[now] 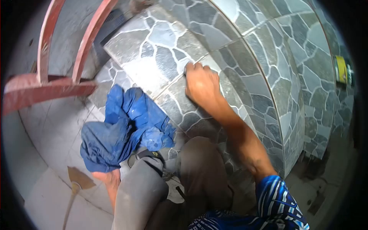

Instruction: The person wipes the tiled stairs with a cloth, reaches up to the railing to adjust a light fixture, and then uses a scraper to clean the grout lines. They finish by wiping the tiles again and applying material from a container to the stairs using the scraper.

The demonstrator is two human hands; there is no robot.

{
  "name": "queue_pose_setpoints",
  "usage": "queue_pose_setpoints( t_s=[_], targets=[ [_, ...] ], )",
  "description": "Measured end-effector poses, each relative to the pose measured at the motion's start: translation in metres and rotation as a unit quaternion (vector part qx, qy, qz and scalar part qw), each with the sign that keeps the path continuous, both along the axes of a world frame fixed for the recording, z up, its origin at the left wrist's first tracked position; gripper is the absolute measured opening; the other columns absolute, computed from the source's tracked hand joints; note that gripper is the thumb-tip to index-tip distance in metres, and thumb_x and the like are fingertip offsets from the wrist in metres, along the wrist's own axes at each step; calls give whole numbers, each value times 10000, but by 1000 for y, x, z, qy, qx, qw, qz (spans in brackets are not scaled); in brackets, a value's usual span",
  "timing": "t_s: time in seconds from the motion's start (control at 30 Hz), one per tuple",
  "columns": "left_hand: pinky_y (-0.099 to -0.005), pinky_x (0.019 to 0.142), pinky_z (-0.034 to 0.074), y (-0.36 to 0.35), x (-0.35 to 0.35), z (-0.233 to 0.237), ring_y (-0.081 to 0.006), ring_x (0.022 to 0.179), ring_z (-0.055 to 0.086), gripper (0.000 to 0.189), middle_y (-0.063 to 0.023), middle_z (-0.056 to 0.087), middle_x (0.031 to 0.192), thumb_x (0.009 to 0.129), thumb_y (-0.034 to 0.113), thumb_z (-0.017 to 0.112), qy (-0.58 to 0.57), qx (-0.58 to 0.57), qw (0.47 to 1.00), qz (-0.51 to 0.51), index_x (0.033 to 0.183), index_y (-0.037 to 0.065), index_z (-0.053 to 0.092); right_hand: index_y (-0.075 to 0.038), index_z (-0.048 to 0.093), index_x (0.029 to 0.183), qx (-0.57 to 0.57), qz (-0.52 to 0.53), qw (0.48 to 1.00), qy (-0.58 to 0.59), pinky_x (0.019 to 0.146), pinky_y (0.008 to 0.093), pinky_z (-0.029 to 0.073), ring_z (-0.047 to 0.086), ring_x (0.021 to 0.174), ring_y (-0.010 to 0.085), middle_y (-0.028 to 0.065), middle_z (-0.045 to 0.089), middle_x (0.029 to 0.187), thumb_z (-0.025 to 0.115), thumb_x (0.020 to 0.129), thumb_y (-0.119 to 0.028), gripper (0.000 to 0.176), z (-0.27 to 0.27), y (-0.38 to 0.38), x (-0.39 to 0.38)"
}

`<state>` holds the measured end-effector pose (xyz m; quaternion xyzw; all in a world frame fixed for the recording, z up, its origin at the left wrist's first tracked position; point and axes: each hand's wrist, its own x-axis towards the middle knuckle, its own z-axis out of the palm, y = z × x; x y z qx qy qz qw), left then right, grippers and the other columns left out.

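**Right hand pressed to a joint on the tiled step**

Little writing can be read. A yellow tin (340, 69) at the far right edge carries a label too blurred to make out. A black strap (152, 155) by the knee bears a small yellow mark, also unreadable.

The tiled step (245, 73) curves across the upper frame in grey stone pattern, its front edge dropping to a pale floor (46, 134). On the left, a red metal frame (46, 89) crowds the floor. A blue cloth (122, 128) lies bunched against the foot of the step, with a long-handled brown tool (76, 181) just below it.

The right hand (201, 85) rests flat on the step, fingers (191, 69) curled together, tips on a pale grout line (168, 86). Something small and dark sits at the tips; what it is cannot be told.

Bare skin shows under the cloth; whether it is the left hand, I cannot tell.
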<state>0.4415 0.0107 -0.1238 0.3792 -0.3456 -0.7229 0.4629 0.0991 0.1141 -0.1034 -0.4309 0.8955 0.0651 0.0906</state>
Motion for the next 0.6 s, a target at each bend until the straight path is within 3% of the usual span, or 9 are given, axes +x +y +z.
queue_pose_setpoints(
  t_s=[0.1,0.2,0.23,0.27,0.3,0.37,0.4,0.57,0.6],
  targets=[
    [-449,1127,371,3,3,-3,-321,1318,470,580,-168,443,1453,990,346,415,17,4,1000,-2,1431,-28,373,-26,686,1114,-90,96,987,-95,818,453,546,684,972,348,235,692,1020,597,806,-89,327,6,19,36],
    [-449,1128,369,4,1,2,-320,1319,468,579,-169,444,1453,989,346,420,-10,6,1000,14,1430,-26,374,-34,656,1172,-178,42,956,-229,757,445,542,684,892,328,203,695,1021,542,804,-65,386,4,37,-8],
    [-450,1129,367,4,-1,5,-319,1321,466,579,-169,444,1453,989,348,424,-26,7,999,22,1429,-25,375,-14,639,1211,-118,-28,958,-260,680,392,524,677,734,237,163,711,876,515,845,-78,392,25,31,-21],
    [-451,1130,366,3,-4,7,-317,1323,464,579,-169,444,1453,988,349,427,-42,8,999,30,1428,-24,377,1,665,1141,-116,-84,936,-322,622,339,493,618,643,146,91,683,757,548,883,-126,310,23,34,-40],
    [-451,1132,363,3,-4,8,-314,1326,461,580,-169,444,1453,988,349,427,-45,19,998,40,1428,-24,375,14,670,1080,-54,-127,930,-342,586,308,471,573,633,97,40,641,732,583,896,-163,270,27,31,-53],
    [-451,1135,358,4,-6,9,-309,1332,454,580,-168,445,1453,988,349,426,-48,40,996,57,1428,-25,373,36,638,1170,14,-137,926,-350,789,415,520,696,846,317,250,707,903,601,866,-201,388,30,14,-59],
    [-443,1108,385,6,-7,8,-301,1270,512,482,-161,520,1383,1005,276,384,25,29,998,48,1390,-10,443,38,646,1151,-9,-93,936,-339,792,418,519,696,855,318,252,705,898,606,868,-202,374,32,5,-49],
    [-437,1104,391,11,-16,7,-304,1266,518,523,-170,510,1390,995,313,405,12,11,1000,27,1400,-17,420,28,681,1040,-23,78,943,-323,785,433,522,702,822,304,227,707,862,609,879,-185,277,11,-27,-27],
    [-436,1103,392,11,-15,5,-305,1266,518,529,-171,510,1389,993,319,406,4,7,999,36,1400,-19,419,29,683,1037,-6,39,935,-351,767,430,524,699,788,291,215,706,833,599,882,-168,265,17,-26,-38]
  ],
)
